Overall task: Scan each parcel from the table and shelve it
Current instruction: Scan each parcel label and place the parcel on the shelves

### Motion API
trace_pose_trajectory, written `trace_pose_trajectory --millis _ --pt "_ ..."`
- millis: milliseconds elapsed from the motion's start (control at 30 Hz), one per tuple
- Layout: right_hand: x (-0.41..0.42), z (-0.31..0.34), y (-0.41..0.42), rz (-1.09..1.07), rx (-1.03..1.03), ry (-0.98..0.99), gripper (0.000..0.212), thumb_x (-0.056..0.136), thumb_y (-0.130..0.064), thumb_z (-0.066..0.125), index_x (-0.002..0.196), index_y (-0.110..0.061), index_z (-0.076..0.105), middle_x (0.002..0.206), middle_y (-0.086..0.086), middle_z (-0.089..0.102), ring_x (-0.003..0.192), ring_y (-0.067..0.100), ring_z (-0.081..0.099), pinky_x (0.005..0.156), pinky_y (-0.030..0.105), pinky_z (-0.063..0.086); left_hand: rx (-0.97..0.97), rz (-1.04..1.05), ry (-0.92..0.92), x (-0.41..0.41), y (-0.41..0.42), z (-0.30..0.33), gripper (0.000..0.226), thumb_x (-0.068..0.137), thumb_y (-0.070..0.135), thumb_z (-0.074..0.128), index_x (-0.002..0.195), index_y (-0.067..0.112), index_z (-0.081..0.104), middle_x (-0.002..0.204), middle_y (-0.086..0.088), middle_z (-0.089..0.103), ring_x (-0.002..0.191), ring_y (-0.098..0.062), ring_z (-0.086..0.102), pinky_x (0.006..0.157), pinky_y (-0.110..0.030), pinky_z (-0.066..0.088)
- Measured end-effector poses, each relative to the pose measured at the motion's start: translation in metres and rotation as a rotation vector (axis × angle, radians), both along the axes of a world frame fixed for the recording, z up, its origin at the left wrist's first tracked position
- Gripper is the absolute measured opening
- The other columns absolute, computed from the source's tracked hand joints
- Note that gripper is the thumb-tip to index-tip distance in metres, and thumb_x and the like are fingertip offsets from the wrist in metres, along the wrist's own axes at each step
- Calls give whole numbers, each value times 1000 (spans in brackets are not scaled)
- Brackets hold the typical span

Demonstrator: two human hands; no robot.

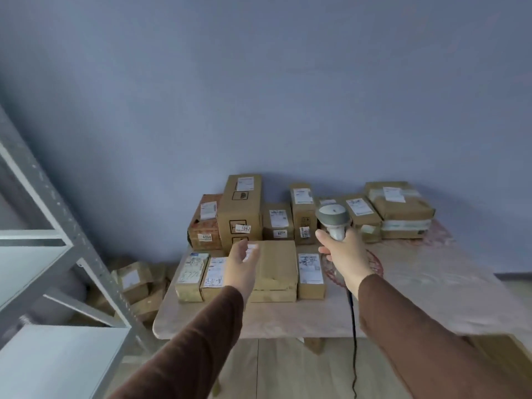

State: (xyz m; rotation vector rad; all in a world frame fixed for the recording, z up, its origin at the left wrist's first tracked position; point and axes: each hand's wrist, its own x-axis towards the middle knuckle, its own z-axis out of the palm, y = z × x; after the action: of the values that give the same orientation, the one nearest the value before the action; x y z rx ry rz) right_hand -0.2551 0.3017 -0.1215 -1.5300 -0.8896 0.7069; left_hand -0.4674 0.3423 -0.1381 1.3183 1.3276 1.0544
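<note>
Many brown cardboard parcels (276, 263) sit on the table (403, 283), packed along its back edge and over its left half. Most have white paper labels. One tall box (240, 208) near the back left has a sticker that reads "1042". The reddish box (205, 226) next to it, at the back left corner, has a sticker that reads "4068". The other labels are too blurry to read.

The right hand (341, 253) has its fingers wrapped around the handle of a pale grey scanner (332, 218). It holds the scanner up above the middle of the table, with the scanner's head in front of the back row of boxes. A black cable (353, 341) hangs down from the handle past the front edge of the table.

The left hand (241, 262) reaches out over a flat parcel near the front left. Its fingers are loose and spread, and it holds nothing.

A grey metal shelf (57, 254) with white boards stands to the left of the table. More brown boxes (135, 280) lie on the floor between the shelf and the table.
</note>
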Motion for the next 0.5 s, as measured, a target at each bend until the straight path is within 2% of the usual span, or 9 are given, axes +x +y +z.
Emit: trace_pose_trajectory --millis 100,200,267,367,433,500 --pt "27 -47 13 -38 -67 9 16 93 -28 76 104 -21 66 91 -1 76 84 18 73 68 32 53 -66 2 36 20 17 -37 55 106 33 56 155 12 43 157 -4 49 143 -21 47 122 -44 37" --pt "46 -91 24 -84 -126 26 13 92 -26 77 98 -19 68 83 -5 72 81 18 69 65 30 47 -93 -19 64 40 29 -68 52 106 30 57 153 14 45 153 -4 52 140 -20 50 120 -41 39" --pt "57 -118 33 -105 -171 73 12 93 -25 76 98 -17 69 84 -3 71 85 21 68 75 39 55 -92 -34 54 59 34 -87 49 105 27 57 152 16 48 151 -2 55 137 -18 52 119 -40 41" --pt "67 -145 45 -133 -219 144 18 94 -23 74 110 -16 69 97 0 73 97 23 68 95 51 56 -58 -74 48 94 40 -109 45 106 22 56 150 19 49 150 3 55 133 -12 53 114 -32 42" --pt "73 -158 54 -165 -237 185 15 95 -23 74 107 -17 69 99 3 73 100 25 68 99 54 55 -31 -111 56 119 44 -119 44 107 21 54 151 21 48 148 9 54 134 -9 51 111 -26 40" --pt "78 -170 64 -188 -265 231 10 94 -23 74 101 -19 69 97 5 73 95 27 68 96 57 56 -17 -165 84 143 48 -131 48 108 23 51 155 22 42 154 10 49 143 -11 45 116 -26 36"
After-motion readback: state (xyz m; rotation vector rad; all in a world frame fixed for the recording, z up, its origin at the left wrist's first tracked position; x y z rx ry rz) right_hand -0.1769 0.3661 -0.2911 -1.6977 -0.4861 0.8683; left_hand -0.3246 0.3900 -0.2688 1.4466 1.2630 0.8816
